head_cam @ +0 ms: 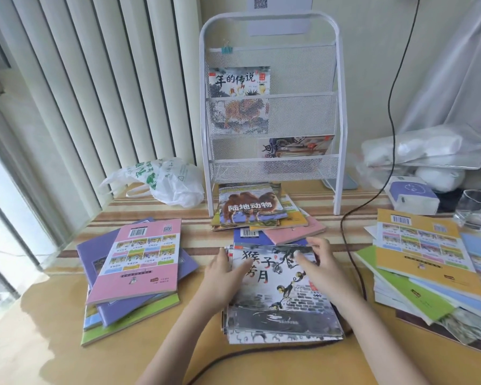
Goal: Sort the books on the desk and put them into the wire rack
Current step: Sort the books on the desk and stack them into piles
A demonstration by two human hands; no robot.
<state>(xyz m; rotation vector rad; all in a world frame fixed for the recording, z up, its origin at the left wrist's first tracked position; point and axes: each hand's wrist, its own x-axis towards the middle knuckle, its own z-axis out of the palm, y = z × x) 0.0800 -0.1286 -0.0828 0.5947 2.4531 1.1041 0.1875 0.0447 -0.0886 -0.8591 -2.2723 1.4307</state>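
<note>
A white wire rack (pixel 342 112) stands at the back of the desk, with one book (pixel 238 80) in its upper pocket and another (pixel 295 145) in the lower one. In front of me lies a stack of grey ink-painting books (pixel 283 298). My left hand (pixel 224 276) lies on the stack's left edge. My right hand (pixel 317 262) holds its far right corner. Behind it sits a pile topped by a camel book (pixel 250 208). A pile topped by a pink book (pixel 139 262) lies at the left, and one topped by a yellow book (pixel 425 254) at the right.
A white plastic bag (pixel 164 180) lies left of the rack. A black cable (pixel 353 234) runs down the wall and across the desk past the stack. A tissue box (pixel 411 194), a glass (pixel 475 209) and plastic-wrapped white items (pixel 428 151) crowd the right rear.
</note>
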